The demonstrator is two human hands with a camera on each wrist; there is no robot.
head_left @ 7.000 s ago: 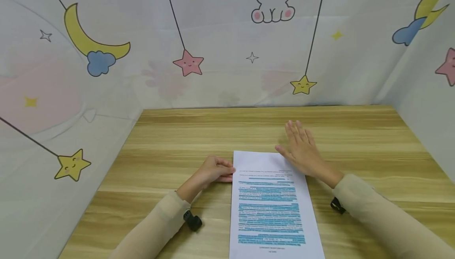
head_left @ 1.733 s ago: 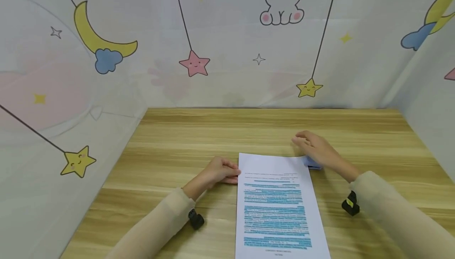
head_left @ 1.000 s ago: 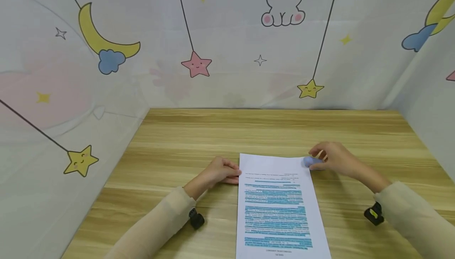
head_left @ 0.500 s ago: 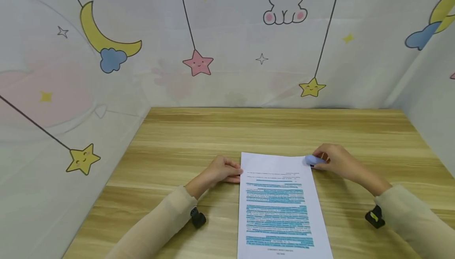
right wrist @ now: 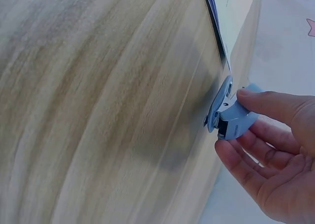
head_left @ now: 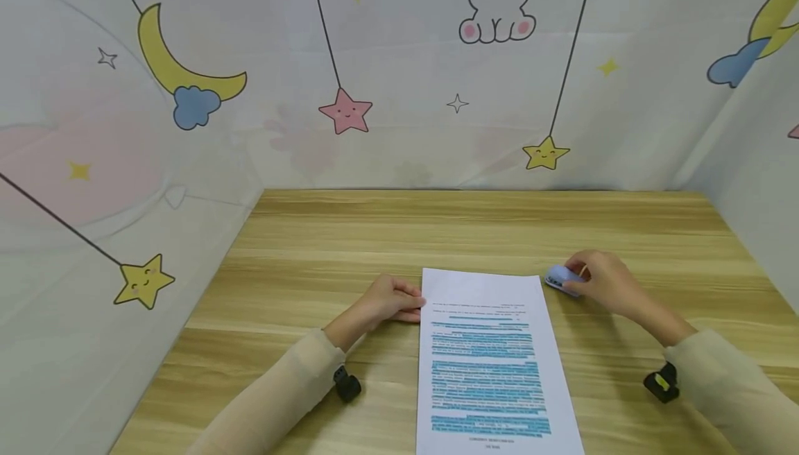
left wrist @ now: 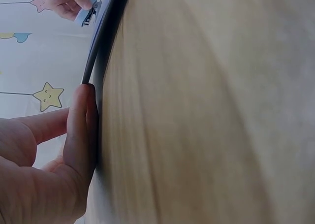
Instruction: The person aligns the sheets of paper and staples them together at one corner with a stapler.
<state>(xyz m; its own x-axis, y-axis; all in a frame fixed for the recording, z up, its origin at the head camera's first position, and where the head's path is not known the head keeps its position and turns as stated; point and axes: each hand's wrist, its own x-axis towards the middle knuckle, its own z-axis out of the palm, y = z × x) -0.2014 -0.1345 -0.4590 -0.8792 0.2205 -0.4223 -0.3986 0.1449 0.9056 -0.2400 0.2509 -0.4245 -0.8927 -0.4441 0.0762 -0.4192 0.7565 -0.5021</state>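
A stack of printed sheets (head_left: 487,365) with blue-highlighted text lies on the table. My left hand (head_left: 388,300) pinches its left edge; in the left wrist view the fingers (left wrist: 81,135) meet the edge low over the wood. To the right of the far right corner, my right hand (head_left: 604,283) grips a small light blue stapler (head_left: 563,279). In the right wrist view the thumb is on one side of the stapler (right wrist: 238,115) and fingers are on the other, its mouth apart. The stapler sits beside the sheets (right wrist: 221,27), off the paper.
The wood-grain table (head_left: 349,233) runs back to a white curtain (head_left: 399,46) printed with stars, moons and a rabbit. Black wrist cameras (head_left: 347,385) hang under both sleeves.
My right hand, flat and raised by the sheets at first, took hold of the stapler at the far right corner. It has now drawn the stapler right, off the paper. The left hand stays.
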